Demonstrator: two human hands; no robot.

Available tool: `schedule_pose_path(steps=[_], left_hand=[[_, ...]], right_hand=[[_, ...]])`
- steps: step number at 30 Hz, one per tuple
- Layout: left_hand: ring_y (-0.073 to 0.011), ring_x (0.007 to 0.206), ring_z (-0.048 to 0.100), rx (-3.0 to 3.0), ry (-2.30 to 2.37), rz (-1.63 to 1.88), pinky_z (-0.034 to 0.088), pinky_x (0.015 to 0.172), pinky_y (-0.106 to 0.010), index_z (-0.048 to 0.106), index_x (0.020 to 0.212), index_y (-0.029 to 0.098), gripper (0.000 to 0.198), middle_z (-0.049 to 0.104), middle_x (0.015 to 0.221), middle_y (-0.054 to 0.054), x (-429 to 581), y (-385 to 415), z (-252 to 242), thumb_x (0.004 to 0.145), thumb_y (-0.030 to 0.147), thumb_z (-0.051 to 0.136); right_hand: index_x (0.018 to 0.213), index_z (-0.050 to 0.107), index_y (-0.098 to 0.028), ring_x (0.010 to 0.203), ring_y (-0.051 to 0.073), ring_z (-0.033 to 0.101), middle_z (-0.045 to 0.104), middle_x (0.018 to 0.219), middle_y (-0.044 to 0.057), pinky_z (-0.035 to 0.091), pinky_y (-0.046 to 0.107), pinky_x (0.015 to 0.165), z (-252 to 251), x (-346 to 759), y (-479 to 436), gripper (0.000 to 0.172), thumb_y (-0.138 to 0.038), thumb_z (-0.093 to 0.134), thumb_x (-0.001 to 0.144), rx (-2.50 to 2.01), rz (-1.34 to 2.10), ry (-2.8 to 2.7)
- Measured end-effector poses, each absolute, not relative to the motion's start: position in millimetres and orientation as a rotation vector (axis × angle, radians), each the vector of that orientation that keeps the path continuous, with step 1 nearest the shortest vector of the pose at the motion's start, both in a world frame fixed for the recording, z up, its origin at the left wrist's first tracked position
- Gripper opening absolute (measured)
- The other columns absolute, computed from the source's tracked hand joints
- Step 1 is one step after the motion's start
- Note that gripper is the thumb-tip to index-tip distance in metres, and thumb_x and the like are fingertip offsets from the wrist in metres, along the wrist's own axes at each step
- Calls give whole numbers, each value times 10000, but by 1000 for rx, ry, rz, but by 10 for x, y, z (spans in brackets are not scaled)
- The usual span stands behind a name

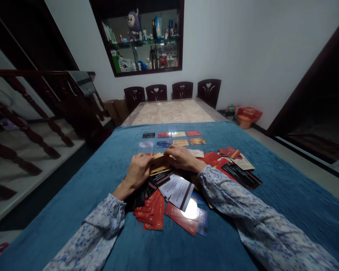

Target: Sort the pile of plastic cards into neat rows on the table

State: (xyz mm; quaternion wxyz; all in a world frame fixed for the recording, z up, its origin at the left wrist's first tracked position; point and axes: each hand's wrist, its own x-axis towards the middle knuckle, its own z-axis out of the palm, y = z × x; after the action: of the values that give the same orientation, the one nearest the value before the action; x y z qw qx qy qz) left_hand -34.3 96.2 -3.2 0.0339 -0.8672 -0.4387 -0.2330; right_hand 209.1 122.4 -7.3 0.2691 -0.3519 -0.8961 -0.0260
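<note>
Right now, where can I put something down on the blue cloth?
The cloth is bare left of the left hand and between the sleeves, nearer than the red cards. Other cards crowd around the right hand and further right.

Four dark chairs (214, 94) by the white wall (237, 45), purple plush toy (133, 25) on a glass shelf (144, 41), wooden railing (31, 73).

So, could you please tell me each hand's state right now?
Left hand: closed, holding gold-coloured cards from one side.
Right hand: closed, holding them opposite.
</note>
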Motion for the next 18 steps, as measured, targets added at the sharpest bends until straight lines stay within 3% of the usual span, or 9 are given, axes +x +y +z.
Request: schedule_pose_path(steps=[4,8,13,18], left_hand=[[-250,1033,626,-2648,-1428,-844,478,922,-414,667,1188,189,395,738,1115,-88,-350,960,-51,859,61,492],[-252,988,632,-2597,-1502,-886,481,902,-403,642,1120,195,301,721,1044,-79,-347,970,-80,874,90,503],[-252,954,629,-2589,-1535,-835,472,860,-387,638,1075,218,256,718,1013,-64,-354,971,-91,888,109,502],[-268,989,620,-2553,-1536,-768,464,877,-404,632,1121,215,290,729,1057,-78,-362,950,-78,878,121,505]], right_hand=[[1123,682,-167,876,190,594,677,975,96,437,288,793,-76,2040,1185,196,-198,549,983,-1019,-76,-2380],[1227,635,-178,880,195,587,668,974,90,429,294,802,-95,1964,1159,251,-191,566,986,-1090,-123,-2310],[1201,646,-202,920,207,583,688,963,79,410,301,791,-135,1907,1171,253,-178,624,950,-1101,-167,-2355],[1301,607,-176,1017,249,561,716,1081,115,410,348,835,-155,1863,1159,405,-156,652,899,-1136,-174,-2407]])
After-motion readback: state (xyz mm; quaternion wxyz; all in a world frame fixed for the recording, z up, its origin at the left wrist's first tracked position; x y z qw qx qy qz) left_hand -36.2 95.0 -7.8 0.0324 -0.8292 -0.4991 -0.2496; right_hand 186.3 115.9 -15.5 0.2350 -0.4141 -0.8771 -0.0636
